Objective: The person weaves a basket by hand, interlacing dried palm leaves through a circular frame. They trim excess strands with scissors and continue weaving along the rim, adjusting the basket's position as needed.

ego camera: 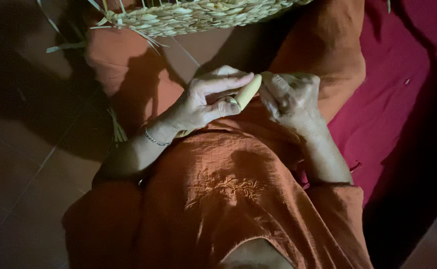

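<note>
- Red cloth (387, 99): spread on the floor beside the seated person's right.
- Woven straw basket (188, 15): rests at the knees, loose strands trailing.
- Left hand (203, 102): fingers curled, pinching the pale stick.
- Right hand (290, 97): fingers closed on the stick's far tip.
- Pale stick (247, 92): held between both hands, above the lap.

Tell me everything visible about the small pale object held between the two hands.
The pale stick is short, smooth, rounded, cream-yellow, perhaps wood or plastic; its material is unclear. It lies tilted, upper end toward the right hand, lower end hidden in the left hand. Left fingers wrap around it; the right fingertips meet its upper end. It is held above the orange-clothed lap, below the woven basket.
</note>
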Demonstrator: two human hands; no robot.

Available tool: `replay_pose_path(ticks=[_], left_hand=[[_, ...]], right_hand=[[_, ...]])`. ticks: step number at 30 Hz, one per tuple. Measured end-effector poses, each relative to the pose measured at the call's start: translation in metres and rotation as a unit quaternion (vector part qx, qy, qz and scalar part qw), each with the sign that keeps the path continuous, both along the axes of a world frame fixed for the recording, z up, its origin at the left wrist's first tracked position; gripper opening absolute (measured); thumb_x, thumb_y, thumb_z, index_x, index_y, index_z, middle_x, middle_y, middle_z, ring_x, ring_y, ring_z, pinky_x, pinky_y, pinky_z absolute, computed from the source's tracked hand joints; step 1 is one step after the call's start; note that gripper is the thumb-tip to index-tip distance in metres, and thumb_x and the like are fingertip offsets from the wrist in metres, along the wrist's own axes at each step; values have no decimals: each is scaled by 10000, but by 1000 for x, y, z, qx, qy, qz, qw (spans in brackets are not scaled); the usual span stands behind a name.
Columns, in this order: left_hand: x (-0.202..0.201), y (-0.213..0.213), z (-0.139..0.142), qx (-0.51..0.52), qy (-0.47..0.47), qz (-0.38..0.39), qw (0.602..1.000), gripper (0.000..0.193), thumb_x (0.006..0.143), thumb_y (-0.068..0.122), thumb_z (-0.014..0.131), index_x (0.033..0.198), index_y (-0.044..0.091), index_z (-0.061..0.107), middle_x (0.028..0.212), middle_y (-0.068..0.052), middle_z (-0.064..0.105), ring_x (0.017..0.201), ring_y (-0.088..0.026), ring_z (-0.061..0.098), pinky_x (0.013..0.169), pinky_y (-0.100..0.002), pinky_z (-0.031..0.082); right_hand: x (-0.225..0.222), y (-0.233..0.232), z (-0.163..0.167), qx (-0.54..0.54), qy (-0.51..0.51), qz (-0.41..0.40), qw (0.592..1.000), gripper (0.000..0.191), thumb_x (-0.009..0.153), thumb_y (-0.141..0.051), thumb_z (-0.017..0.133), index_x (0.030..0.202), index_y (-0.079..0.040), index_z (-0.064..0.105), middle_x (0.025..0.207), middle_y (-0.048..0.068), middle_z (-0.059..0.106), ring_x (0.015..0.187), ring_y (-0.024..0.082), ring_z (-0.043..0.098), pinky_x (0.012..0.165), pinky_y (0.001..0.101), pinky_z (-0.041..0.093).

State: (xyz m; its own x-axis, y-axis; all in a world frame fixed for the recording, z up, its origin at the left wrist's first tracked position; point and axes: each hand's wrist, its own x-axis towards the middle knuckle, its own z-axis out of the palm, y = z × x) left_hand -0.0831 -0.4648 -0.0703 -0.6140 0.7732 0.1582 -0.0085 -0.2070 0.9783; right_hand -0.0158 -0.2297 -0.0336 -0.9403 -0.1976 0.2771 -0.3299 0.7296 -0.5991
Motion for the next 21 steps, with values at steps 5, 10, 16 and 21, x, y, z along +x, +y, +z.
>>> replay_pose_path(ticks=[5, 10, 16, 21], left_hand=[[8, 12, 7, -24, 59, 57, 996, 533, 962, 104, 829, 1440, 87, 593, 1339, -98, 652, 1161, -195, 685, 977, -283, 650], [17, 21, 17, -40, 128, 103, 986, 527, 994, 42, 804, 1458, 16, 556, 1354, -150, 615, 1204, -224, 680, 957, -262, 625], [22, 31, 19, -56, 179, 162, 969, 473, 992, 5, 788, 1413, 10, 574, 1323, -156, 634, 1141, -241, 703, 884, -263, 633], [22, 36, 13, -72, 224, 188, 954, 476, 983, 30, 800, 1404, 20, 578, 1261, -140, 658, 1069, -235, 719, 875, -296, 621]], right_hand=[[-4, 1, -1, 7, 28, 10, 1000, 152, 898, 5, 768, 1019, 4, 676, 669, 85, 559, 575, 268, 597, 546, 402, 471], [-6, 3, -3, 30, 69, 13, 997, 186, 893, 2, 758, 1060, 6, 677, 701, 95, 571, 612, 280, 614, 578, 403, 495], [-6, 3, -6, 36, 62, 1, 997, 160, 885, 15, 747, 1024, 13, 666, 687, 99, 563, 589, 284, 598, 563, 407, 484], [-6, 2, -5, 24, 67, 2, 997, 171, 898, 11, 741, 1049, 30, 664, 698, 93, 566, 595, 270, 604, 567, 392, 490]])
